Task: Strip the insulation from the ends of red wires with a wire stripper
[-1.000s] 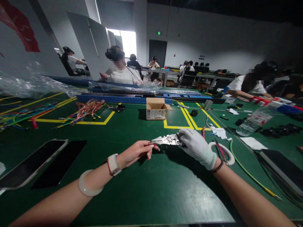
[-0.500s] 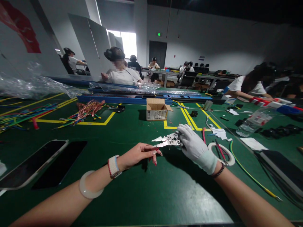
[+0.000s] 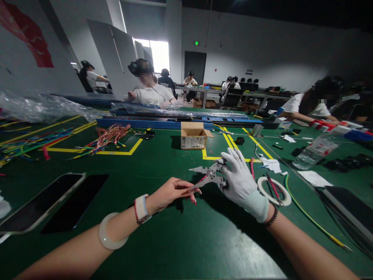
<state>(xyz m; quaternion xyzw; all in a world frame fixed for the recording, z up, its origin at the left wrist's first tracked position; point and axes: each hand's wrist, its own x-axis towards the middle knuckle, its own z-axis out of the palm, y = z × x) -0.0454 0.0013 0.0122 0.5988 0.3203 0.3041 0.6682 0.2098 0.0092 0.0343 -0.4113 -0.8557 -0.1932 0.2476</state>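
My right hand (image 3: 239, 177), in a white glove, grips wire strippers (image 3: 212, 174) by the handles, with the toothed jaws spread apart and pointing left. My bare left hand (image 3: 175, 192) is at the lower jaw's tip, thumb and fingers pinched together. A thin red strip (image 3: 202, 180), which looks like a piece of wire, runs from these fingertips along the lower jaw. Its end inside the fingers is hidden. Right of the glove, a roll of white tape (image 3: 287, 197) lies flat with a red-handled tool (image 3: 274, 187) across it.
An open cardboard box (image 3: 192, 140) stands ahead. Stripped copper wires (image 3: 112, 138) and coloured wires (image 3: 43, 140) lie at left, above two dark phones (image 3: 37, 206). A green-yellow cable (image 3: 311, 223) and plastic bottle (image 3: 316, 149) are at right. Co-workers sit beyond the table.
The strippers' jaws have spread wider, and the gloved fingers have loosened outward on the handles. My left hand stays at the jaw tips, and the view has shifted slightly.
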